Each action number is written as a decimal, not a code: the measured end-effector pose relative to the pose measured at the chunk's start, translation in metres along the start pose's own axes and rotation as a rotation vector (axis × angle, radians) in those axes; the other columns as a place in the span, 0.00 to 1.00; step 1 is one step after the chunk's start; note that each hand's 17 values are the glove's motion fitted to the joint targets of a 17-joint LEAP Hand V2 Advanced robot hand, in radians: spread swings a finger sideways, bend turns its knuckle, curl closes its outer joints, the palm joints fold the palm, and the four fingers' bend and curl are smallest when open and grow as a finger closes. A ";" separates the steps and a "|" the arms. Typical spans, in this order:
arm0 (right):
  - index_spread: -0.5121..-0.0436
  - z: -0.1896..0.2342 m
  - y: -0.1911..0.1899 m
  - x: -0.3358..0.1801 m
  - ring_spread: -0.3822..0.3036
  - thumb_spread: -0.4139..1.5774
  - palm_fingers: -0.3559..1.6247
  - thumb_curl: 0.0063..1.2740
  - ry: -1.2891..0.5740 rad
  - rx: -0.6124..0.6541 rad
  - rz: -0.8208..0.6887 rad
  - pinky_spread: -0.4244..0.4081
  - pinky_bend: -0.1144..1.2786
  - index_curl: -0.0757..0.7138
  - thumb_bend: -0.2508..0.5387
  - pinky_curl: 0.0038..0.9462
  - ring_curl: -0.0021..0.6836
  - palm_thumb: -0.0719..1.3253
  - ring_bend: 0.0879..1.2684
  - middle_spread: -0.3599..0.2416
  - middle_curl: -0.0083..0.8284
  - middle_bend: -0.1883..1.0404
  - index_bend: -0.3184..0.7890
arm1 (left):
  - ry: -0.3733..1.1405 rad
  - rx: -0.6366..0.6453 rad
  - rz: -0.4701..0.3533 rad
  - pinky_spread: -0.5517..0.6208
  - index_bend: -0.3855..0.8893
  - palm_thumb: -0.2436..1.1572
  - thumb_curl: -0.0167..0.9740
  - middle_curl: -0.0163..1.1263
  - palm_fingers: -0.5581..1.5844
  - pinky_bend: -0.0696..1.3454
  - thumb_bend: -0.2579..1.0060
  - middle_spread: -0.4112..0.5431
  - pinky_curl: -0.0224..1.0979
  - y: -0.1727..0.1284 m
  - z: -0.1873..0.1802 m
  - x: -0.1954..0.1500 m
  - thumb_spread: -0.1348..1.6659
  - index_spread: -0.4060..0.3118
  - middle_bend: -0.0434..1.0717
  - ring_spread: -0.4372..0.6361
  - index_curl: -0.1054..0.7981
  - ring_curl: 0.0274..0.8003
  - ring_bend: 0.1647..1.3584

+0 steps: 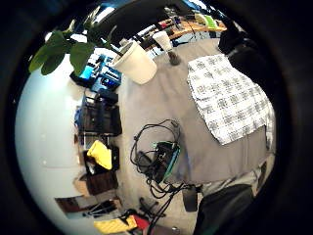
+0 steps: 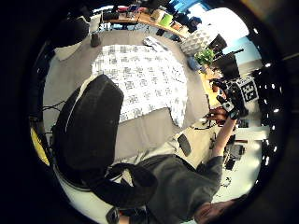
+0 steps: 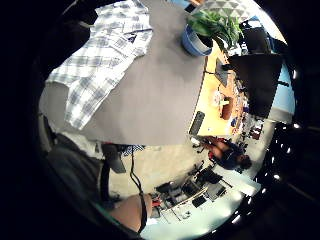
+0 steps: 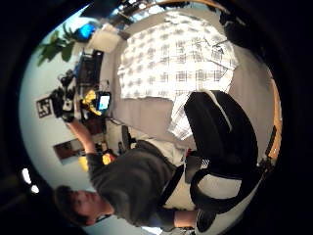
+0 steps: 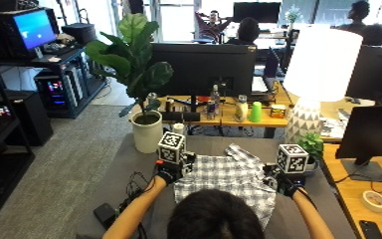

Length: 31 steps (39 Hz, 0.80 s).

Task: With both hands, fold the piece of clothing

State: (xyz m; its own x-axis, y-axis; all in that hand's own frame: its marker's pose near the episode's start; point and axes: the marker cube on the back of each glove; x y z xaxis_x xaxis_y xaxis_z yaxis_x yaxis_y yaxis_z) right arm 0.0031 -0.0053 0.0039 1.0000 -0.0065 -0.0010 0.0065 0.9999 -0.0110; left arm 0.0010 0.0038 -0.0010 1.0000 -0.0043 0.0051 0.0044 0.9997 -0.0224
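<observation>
Plaid shirt (image 5: 227, 178) lies spread flat on grey table (image 5: 128, 164). Left hand (image 5: 170, 172) and right hand (image 5: 284, 185) raised above its side edges, apparently not touching. Finger positions: cannot tell.

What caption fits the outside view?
Both gloved hands, left hand and right hand, hover above a checked shirt on a grey table.

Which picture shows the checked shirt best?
The left thumb side palm view: the checked shirt lies spread flat on the grey table, almost whole. The other palm views show it partly or tilted; the outside view hides part behind the person's head.
</observation>
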 end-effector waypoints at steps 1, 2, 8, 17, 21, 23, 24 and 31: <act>0.77 0.001 -0.001 0.000 0.57 0.42 0.50 0.04 -0.001 -0.002 -0.001 0.59 0.31 0.17 0.66 0.06 0.11 0.33 0.25 0.57 0.11 0.39 0.47 | -0.003 -0.005 -0.001 0.46 0.53 0.26 0.03 0.04 0.58 0.33 0.27 0.43 0.10 0.000 0.000 0.000 0.32 0.46 0.14 0.41 0.22 0.09 0.24; 0.72 0.001 -0.001 0.001 0.57 0.46 0.50 0.04 -0.002 -0.006 -0.002 0.60 0.31 0.20 0.68 0.09 0.14 0.34 0.25 0.57 0.13 0.39 0.46 | -0.008 -0.013 -0.002 0.46 0.53 0.27 0.03 0.05 0.57 0.34 0.27 0.43 0.13 0.000 0.001 0.000 0.37 0.45 0.14 0.41 0.24 0.12 0.25; 0.57 0.000 0.002 0.003 0.57 0.65 0.48 0.07 -0.004 -0.008 0.006 0.64 0.31 0.32 0.74 0.18 0.27 0.39 0.26 0.56 0.21 0.39 0.44 | -0.045 -0.039 -0.018 0.46 0.54 0.28 0.06 0.11 0.54 0.35 0.28 0.43 0.22 0.001 0.005 0.001 0.56 0.40 0.14 0.41 0.33 0.25 0.28; 0.50 -0.001 -0.002 0.006 0.58 0.79 0.48 0.09 -0.012 -0.016 -0.002 0.68 0.29 0.39 0.74 0.23 0.33 0.40 0.24 0.56 0.30 0.38 0.43 | -0.024 -0.081 0.021 0.46 0.53 0.27 0.09 0.13 0.52 0.35 0.26 0.43 0.26 0.003 0.008 0.002 0.70 0.37 0.14 0.42 0.42 0.30 0.29; 0.48 0.005 -0.003 0.005 0.58 0.82 0.47 0.10 -0.020 -0.040 -0.003 0.68 0.29 0.40 0.73 0.25 0.36 0.41 0.24 0.56 0.32 0.37 0.42 | 0.032 -0.169 0.086 0.47 0.52 0.27 0.11 0.14 0.51 0.34 0.24 0.44 0.28 0.011 0.020 0.009 0.73 0.37 0.15 0.42 0.45 0.32 0.29; 0.46 0.009 -0.003 0.005 0.59 0.83 0.46 0.10 -0.016 -0.047 -0.008 0.69 0.29 0.40 0.71 0.26 0.37 0.40 0.25 0.56 0.33 0.36 0.41 | 0.057 -0.236 0.124 0.48 0.50 0.27 0.12 0.14 0.49 0.34 0.23 0.45 0.28 0.013 0.034 0.013 0.73 0.37 0.15 0.43 0.45 0.32 0.29; 0.46 0.010 -0.003 0.005 0.59 0.84 0.46 0.10 -0.011 -0.050 -0.009 0.69 0.29 0.40 0.70 0.26 0.37 0.40 0.25 0.56 0.33 0.35 0.41 | 0.065 -0.266 0.138 0.48 0.48 0.27 0.12 0.14 0.48 0.35 0.23 0.46 0.29 0.014 0.041 0.016 0.72 0.38 0.14 0.44 0.45 0.33 0.30; 0.45 0.024 -0.004 0.005 0.60 0.86 0.45 0.11 -0.013 -0.065 -0.004 0.71 0.30 0.41 0.66 0.29 0.40 0.40 0.24 0.56 0.37 0.35 0.41 | 0.026 -0.444 0.220 0.54 0.39 0.27 0.17 0.16 0.41 0.38 0.19 0.51 0.32 0.015 0.115 0.035 0.67 0.43 0.16 0.48 0.43 0.36 0.33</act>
State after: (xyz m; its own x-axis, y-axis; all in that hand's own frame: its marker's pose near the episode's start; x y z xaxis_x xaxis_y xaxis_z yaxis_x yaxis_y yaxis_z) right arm 0.0084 -0.0086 0.0283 0.9999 -0.0100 0.0119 0.0109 0.9970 -0.0760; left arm 0.0357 0.0214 0.1134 0.9772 0.1996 -0.0729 -0.2110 0.8708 -0.4441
